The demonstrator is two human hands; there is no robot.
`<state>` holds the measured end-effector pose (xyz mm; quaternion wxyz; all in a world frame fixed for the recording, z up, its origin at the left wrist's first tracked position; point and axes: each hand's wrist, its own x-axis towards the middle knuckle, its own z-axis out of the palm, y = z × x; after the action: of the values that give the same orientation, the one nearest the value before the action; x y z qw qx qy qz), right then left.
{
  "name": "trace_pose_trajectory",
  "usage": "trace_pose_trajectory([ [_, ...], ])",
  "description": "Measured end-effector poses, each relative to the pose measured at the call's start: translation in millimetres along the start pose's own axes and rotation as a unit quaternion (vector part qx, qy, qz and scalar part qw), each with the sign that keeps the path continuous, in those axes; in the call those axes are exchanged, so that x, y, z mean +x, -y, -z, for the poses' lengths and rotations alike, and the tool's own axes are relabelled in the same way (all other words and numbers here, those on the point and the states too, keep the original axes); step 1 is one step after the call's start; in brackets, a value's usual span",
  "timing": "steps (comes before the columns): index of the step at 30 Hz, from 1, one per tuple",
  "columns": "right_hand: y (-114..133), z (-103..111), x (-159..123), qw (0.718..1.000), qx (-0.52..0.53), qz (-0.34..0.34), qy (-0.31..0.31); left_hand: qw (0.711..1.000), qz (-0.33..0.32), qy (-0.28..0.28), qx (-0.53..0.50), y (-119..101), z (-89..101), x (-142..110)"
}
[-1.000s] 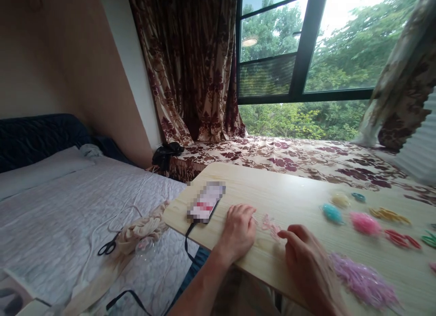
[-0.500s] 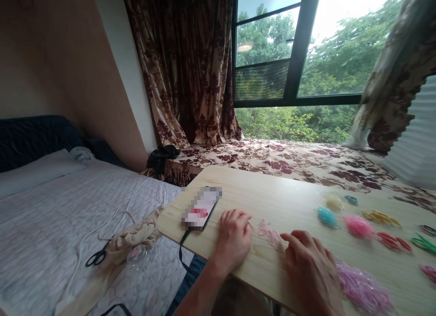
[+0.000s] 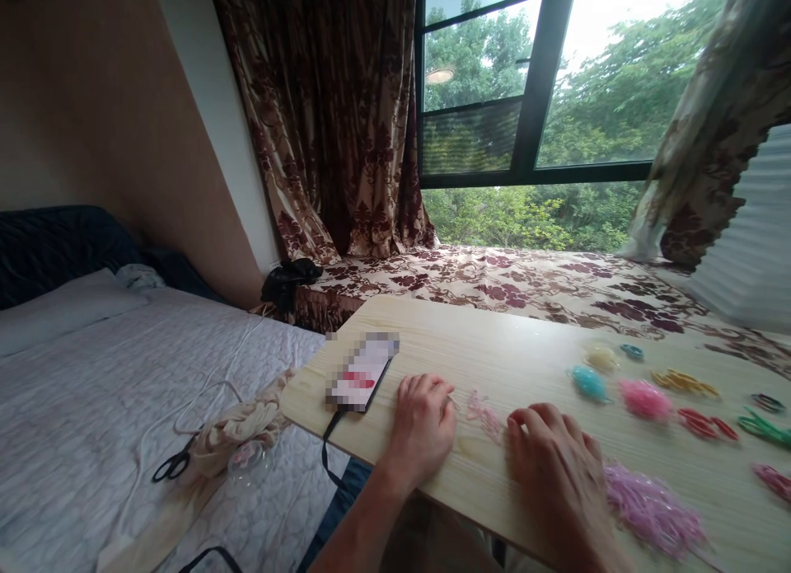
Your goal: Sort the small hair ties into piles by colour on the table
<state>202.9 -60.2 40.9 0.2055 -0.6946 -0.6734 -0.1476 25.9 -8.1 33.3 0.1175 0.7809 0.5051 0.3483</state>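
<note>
My left hand [image 3: 423, 420] rests on the pale wooden table [image 3: 457, 326], beside a phone with a blurred screen [image 3: 364, 373]. Its fingers are curled in against the thumb; what they hold, if anything, is too small to name. A small loose cluster of thin pale pink bands [image 3: 484, 415] lies between my two hands. To the right of that cluster, my right hand [image 3: 553, 466] has its fingers bent down with the thumb side toward the bands. Its fingertips are partly hidden, and I cannot make out anything in them. A heap of lilac bands [image 3: 655, 507] lies just right of this hand.
Across the table's right side lie blue [image 3: 589, 383], hot pink [image 3: 644, 400], cream [image 3: 601, 358], yellow [image 3: 685, 382], red [image 3: 704, 423] and green [image 3: 763, 426] bunches. On the bed [image 3: 80, 392] at left are scissors [image 3: 173, 466], beige cloth [image 3: 241, 429] and a white cable.
My right hand's index finger has drawn back and curled in, away from the pale pink bands. The left hand has stayed almost in place, and the view has shifted slightly.
</note>
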Motion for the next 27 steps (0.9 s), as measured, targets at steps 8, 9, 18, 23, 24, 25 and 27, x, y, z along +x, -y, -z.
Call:
trace_pose_trajectory([
  [8, 2, -3, -1, 1.0, -0.01, -0.009, -0.015, 1.0, 0.001, 0.0, 0.005, -1, 1.4, 0],
  [9, 2, -3, 0, 1.0, -0.01, -0.008, -0.014, 1.0, 0.0, 0.0, 0.005, -1, 1.4, -1],
  [18, 0, -4, 8, 0.999, 0.008, -0.002, 0.033, 1.0, -0.005, -0.003, 0.01, -2, 1.3, 0],
  [23, 2, -2, 17, 0.998, 0.022, -0.005, 0.053, 1.0, -0.007, -0.003, 0.015, -2, 1.8, 0],
  [24, 2, -2, 18, 0.998, 0.027, -0.002, 0.054, 1.0, -0.007, -0.004, 0.016, -3, 1.9, 0],
  [25, 1, -1, 18, 0.998, 0.034, 0.0, 0.053, 1.0, -0.008, -0.005, 0.017, -3, 1.9, 0],
  [27, -4, 3, 16, 0.998, 0.051, 0.002, 0.044, 1.0, -0.011, -0.008, 0.019, -3, 1.9, 0],
])
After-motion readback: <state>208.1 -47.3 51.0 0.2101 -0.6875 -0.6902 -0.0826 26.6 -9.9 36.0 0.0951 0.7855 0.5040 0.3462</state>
